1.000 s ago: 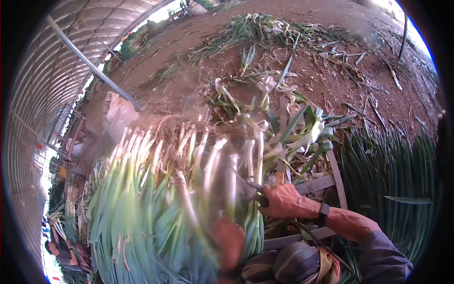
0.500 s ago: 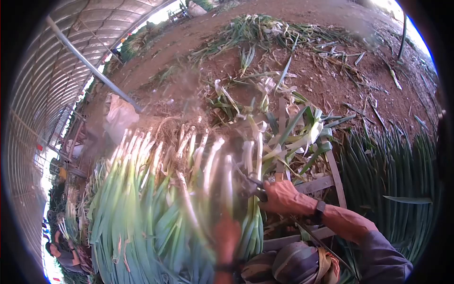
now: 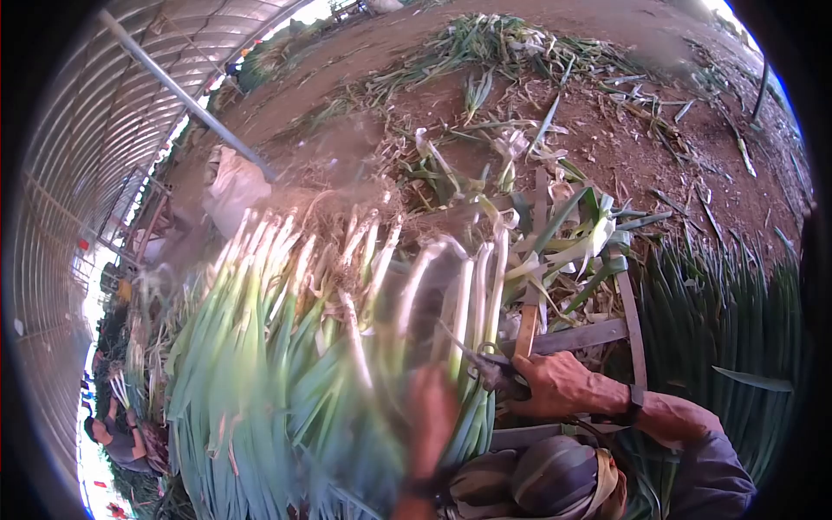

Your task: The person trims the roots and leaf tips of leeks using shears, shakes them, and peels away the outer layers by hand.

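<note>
My right hand (image 3: 559, 387) is closed round the dark handles of a pair of scissors (image 3: 472, 354), whose blades point up and left across the white stalks. My left hand (image 3: 433, 407) is smeared by motion, so its fingers do not show clearly. It is low among the leaves, beside a few long green onions (image 3: 464, 303) with bare white stalks. To the left spreads a thick layer of green onions (image 3: 247, 303), green leaves towards me and roots (image 3: 334, 208) at the far end. One root-ended stalk (image 3: 355, 338) lies across the others.
A frame of flat bars (image 3: 576, 338) holds peeled leaf scraps (image 3: 572, 251). Dark green leaves (image 3: 719, 321) stand on the right. Cut waste (image 3: 494, 43) litters the soil behind. My camouflage-clad knees (image 3: 555, 477) are below. A pale sack (image 3: 234, 186), a pole (image 3: 186, 100) and another person (image 3: 121, 442) are left.
My left hand has shifted slightly right, and the white stalk above it now stands close to the others. My right hand with the scissors has moved right and down. The view has tilted slightly.
</note>
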Motion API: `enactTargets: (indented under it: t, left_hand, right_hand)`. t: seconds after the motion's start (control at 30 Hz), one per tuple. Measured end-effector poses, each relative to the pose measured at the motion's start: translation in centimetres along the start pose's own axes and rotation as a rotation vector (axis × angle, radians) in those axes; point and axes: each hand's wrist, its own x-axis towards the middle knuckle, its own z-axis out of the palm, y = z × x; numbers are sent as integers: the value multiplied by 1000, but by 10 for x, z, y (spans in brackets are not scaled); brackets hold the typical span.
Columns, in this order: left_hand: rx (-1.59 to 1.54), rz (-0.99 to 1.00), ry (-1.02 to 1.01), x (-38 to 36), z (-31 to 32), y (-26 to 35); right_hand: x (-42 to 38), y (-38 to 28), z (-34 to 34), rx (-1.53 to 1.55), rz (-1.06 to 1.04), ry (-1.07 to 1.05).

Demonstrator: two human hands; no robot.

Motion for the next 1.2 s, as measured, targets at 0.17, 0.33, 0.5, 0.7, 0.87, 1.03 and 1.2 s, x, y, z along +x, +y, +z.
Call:
enactTargets:
  t: [0.17, 0.33, 0.5, 0.7, 0.87, 1.03, 1.2]
  left_hand:
    - [330, -438, 257, -37, -40, -45]
    - [307, -505, 187, -37, -49, -57]
    - [40, -349, 208, 5, -55, 0]
    - [-141, -349, 43, 46, 2, -26]
    - [-451, -491, -31, 18, -15, -45]
    - [-374, -437, -12, 4, -11, -63]
    - [-375, -457, 126, 5, 1, -64]
  right_hand:
    - [1, -11, 0, 42, -37, -98]
    - [5, -16, 1, 54, -134, -28]
    - [-4, -17, -2, 93, -59, -29]
    - [-8, -5, 4, 122, -34, -118]
    - [-15, -8, -7, 164, -83, -194]
    - [-11, -11, -11, 181, -196, -299]
    - [0, -12, -1, 73, -64, -166]
